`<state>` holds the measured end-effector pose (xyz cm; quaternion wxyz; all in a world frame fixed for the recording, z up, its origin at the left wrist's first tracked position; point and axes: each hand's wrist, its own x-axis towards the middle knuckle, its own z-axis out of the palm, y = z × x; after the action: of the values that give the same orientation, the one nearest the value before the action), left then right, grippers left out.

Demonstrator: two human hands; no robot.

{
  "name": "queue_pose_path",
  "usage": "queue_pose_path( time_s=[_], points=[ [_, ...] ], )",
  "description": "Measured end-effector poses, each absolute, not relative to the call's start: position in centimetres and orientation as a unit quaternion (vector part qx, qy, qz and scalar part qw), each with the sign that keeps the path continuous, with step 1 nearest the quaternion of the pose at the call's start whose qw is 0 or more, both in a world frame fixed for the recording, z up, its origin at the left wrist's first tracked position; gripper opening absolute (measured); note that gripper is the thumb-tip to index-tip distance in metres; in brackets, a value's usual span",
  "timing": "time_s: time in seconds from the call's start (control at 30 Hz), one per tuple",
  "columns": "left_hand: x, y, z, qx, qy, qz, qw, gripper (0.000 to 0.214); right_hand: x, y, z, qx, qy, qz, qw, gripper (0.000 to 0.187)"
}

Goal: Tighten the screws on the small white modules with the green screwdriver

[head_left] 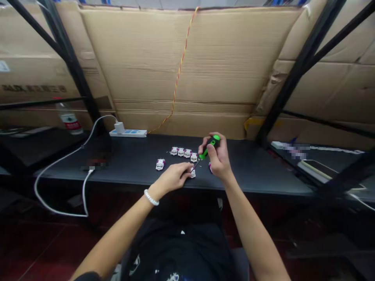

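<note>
The right hand (219, 158) grips a green-and-black-handled screwdriver (211, 146) whose slant could make it skid off the small white plastic part (192, 172) into the left hand (173, 177) pinching it

We're counting seven small white-and-purple parts (160, 164) on the surface (134, 156): four in a rough row, three separate, two of those partly hidden. We're also logging two grips, left grip (175, 176) and right grip (219, 158), one screwdriver (210, 147), one bracelet (151, 198), one bottle (71, 121), one power strip (133, 133), one inserted plug (119, 127), one twisted red-and-yellow cord (179, 72).
</note>
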<state>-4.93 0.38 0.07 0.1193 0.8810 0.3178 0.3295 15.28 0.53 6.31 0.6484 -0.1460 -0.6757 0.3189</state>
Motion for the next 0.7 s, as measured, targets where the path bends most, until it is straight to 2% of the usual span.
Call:
queue_pose_path(
  time_s=[0.37,0.53,0.7],
  points=[
    [-4.8,0.3,0.3,0.878,0.328,0.321,0.136,0.01,14.9,0.6,6.8,-0.148,-0.696,0.312,0.629,0.03],
    [-4.7,-0.1,0.9,0.879,0.316,0.323,0.148,0.008,14.9,0.7,7.4,-0.182,-0.724,0.273,0.607,0.044],
    [-4.2,-0.5,0.8,0.867,0.343,0.335,0.141,0.009,15.4,0.1,8.0,-0.175,-0.745,0.297,0.572,0.046]
  ],
)
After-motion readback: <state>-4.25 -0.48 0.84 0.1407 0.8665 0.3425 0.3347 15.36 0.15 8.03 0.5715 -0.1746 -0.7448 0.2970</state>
